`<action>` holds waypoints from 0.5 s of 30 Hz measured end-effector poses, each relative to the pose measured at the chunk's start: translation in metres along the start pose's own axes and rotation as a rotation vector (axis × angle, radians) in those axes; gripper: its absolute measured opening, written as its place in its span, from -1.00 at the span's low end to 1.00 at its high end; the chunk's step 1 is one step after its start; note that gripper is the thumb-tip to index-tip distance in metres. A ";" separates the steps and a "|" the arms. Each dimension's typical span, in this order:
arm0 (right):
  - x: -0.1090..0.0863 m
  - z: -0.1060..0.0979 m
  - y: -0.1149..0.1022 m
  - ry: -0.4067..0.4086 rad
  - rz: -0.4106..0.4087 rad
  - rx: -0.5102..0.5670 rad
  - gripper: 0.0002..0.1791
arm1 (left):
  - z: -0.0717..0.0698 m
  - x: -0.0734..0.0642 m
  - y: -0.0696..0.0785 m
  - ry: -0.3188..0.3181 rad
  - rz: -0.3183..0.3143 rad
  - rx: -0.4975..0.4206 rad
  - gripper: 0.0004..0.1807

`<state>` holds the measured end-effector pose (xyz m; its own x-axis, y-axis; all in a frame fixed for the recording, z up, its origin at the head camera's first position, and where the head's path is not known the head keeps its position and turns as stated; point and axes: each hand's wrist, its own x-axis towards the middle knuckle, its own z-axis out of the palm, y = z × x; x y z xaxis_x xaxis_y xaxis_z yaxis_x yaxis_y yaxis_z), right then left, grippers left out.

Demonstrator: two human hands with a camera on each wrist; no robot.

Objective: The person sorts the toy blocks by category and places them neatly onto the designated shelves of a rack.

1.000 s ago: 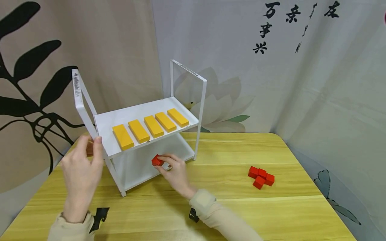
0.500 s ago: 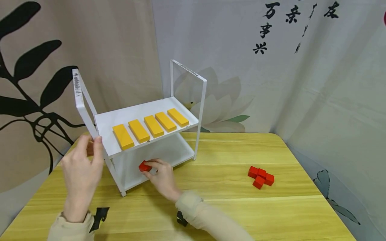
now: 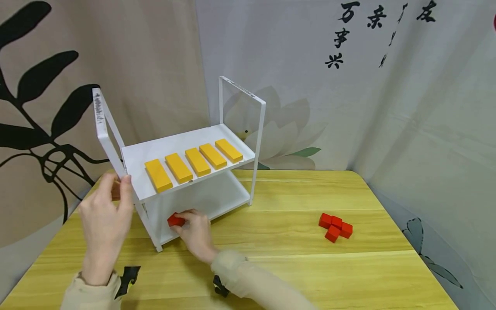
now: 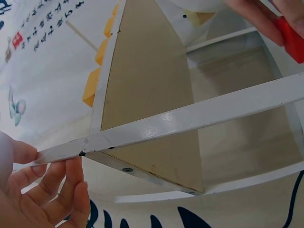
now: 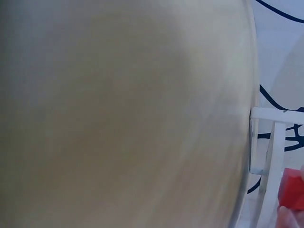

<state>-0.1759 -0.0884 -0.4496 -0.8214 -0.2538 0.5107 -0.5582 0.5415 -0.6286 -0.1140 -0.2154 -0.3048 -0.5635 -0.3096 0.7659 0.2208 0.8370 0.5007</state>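
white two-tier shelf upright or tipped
Upright: the shelf stands on the wooden table, five yellow rectangular blocks lying on its upper tier.

Lower shelf: open to reach from the front, most freely toward the middle and right; roofed over by the upper shelf.
Front left of that shelf: taken up by the right fingers and the red block, near the left frame.
Left frame's front post: gripped by the left fingers, blocking the outer side there.
Upper shelf's top: open from above; narrow gaps only between the yellow blocks.
Right frame: upright at the far end, passable between posts.
Tabletop: broad lane between right frame and clustered red blocks; crossed nearer by the right sleeve.
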 end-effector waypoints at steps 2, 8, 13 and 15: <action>0.001 0.002 -0.001 -0.022 0.026 -0.006 -0.74 | 0.000 0.000 0.000 -0.004 -0.008 0.002 -0.70; 0.001 0.003 -0.005 -0.116 0.048 -0.023 -0.67 | 0.000 0.000 0.000 -0.013 -0.017 0.009 -0.70; -0.001 0.000 -0.005 -0.182 0.000 -0.004 -0.61 | 0.000 0.000 0.000 -0.007 -0.013 0.008 -0.70; -0.002 -0.001 -0.006 -0.208 -0.008 0.018 -0.60 | 0.000 0.000 -0.001 -0.006 -0.015 0.006 -0.71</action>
<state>-0.1711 -0.0901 -0.4464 -0.8226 -0.4186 0.3848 -0.5650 0.5253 -0.6363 -0.1143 -0.2157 -0.3056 -0.5716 -0.3194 0.7558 0.2078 0.8348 0.5099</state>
